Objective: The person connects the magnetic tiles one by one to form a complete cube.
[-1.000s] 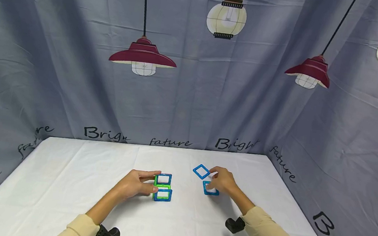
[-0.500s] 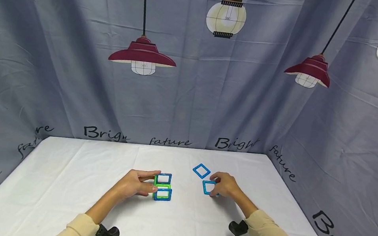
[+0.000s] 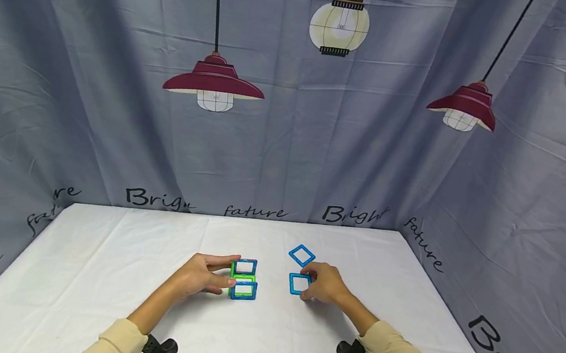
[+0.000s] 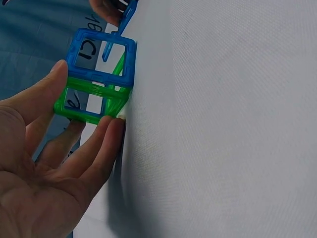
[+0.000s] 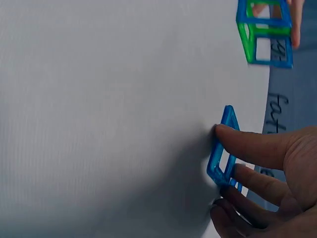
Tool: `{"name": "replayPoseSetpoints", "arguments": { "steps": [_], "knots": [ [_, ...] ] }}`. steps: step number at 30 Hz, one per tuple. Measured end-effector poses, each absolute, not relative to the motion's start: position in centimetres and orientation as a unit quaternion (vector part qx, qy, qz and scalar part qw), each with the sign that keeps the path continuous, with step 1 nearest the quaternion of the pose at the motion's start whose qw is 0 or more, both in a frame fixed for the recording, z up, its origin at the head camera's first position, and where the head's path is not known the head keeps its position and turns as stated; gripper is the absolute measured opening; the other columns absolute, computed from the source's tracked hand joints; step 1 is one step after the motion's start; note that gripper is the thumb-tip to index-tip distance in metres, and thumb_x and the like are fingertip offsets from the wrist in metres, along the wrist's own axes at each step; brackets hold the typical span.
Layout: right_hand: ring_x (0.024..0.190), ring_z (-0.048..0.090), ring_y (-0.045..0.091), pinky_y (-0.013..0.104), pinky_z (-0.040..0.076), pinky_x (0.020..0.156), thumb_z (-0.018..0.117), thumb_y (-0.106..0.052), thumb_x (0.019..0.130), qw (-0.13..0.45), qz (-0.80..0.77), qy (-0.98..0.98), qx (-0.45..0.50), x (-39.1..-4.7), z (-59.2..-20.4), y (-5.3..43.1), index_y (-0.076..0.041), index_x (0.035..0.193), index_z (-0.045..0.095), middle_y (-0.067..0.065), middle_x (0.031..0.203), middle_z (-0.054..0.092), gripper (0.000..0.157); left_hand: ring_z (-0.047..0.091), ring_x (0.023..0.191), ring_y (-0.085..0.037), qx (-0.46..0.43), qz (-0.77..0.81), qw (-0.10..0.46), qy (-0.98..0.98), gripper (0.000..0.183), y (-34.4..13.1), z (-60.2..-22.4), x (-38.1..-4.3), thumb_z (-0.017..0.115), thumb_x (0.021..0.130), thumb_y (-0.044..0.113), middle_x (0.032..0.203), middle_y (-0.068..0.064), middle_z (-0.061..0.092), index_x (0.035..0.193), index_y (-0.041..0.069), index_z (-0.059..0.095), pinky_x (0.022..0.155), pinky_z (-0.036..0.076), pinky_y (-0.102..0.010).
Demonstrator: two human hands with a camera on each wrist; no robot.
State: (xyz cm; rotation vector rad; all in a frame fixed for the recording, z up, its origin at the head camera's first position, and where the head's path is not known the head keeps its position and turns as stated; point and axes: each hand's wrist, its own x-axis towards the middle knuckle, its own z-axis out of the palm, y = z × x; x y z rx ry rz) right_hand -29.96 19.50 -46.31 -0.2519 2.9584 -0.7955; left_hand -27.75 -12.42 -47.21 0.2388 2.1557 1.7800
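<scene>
My left hand (image 3: 197, 275) grips the left side of a small box-like build of blue and green magnetic tiles (image 4: 99, 77), thumb on one side and fingers on the other. Two blue square frames show on it, with green frames behind and between them. To its right, my right hand (image 3: 327, 283) pinches a loose blue square magnetic tile (image 5: 217, 176) between thumb and fingers. That tile looks tilted in the right wrist view; whether it touches the cloth I cannot tell. Another blue square tile (image 3: 295, 260) lies flat just beyond the right hand, turned like a diamond.
A white cloth (image 3: 104, 272) covers the table. Grey-blue curtains (image 3: 285, 159) printed with lamps and lettering enclose the back and sides. Each wrist carries a black camera, such as the one on the right wrist (image 3: 350, 352).
My right hand shifts its hold to the near edge of the blue tile, then moves it left towards the build. The left hand and the build stay in place.
</scene>
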Motion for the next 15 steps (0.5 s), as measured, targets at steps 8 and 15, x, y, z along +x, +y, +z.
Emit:
{"name": "replayPoseSetpoints", "arguments": {
  "steps": [8,15],
  "knots": [
    [0.102,0.064,0.029,0.05,0.054,0.096,0.094,-0.01,0.065,0.028,-0.27,0.952,-0.141,-28.6,-46.5,16.1,-0.005,0.11,0.074,0.013,0.109,0.072,0.049,0.072,0.094,-0.015,0.089,0.625,0.165,0.758,0.062,-12.4,-47.2,-27.7,0.081,0.086,0.014,0.15,-0.021,0.051,0.144,0.012,0.058,0.077,0.063,-0.037],
    [0.104,0.063,0.03,0.052,0.053,0.097,0.094,-0.01,0.066,0.039,-0.285,0.944,-0.161,-28.4,-46.4,14.6,-0.003,0.111,0.074,0.016,0.112,0.072,0.05,0.072,0.092,-0.016,0.08,0.619,0.165,0.764,0.064,-12.3,-47.2,-27.8,0.084,0.084,0.017,0.15,-0.021,0.052,0.143,0.014,0.06,0.076,0.063,-0.037]
  ]
}}
